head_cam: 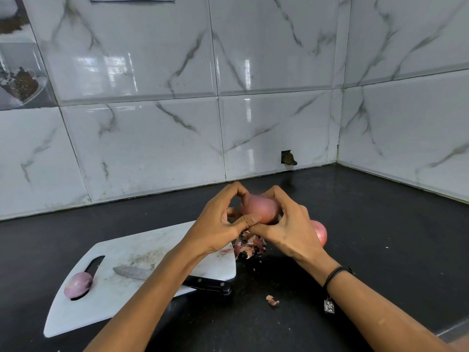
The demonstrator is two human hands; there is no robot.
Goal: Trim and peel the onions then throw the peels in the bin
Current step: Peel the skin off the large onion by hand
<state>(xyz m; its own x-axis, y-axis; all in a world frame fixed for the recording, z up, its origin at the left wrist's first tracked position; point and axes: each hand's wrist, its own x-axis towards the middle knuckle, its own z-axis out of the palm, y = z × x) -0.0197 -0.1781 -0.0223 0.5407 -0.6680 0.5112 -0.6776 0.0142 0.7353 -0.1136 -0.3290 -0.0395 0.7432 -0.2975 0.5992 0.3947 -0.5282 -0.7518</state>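
Hands, left (218, 224) and right (286, 224), grip one onion (258, 208) over the peels (250, 245); knife (177, 278) lies on the board (121, 252).

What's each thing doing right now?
Held onion: lifted, gripped by both hands.
Left hand: gripping that onion.
Right hand: gripping it too.
Second onion: lying loose on the board, looks peeled.
Third onion: on the counter, half hidden behind right hand.
Knife: lying flat on the board, unheld.
Peels: piled on the counter beside the board.
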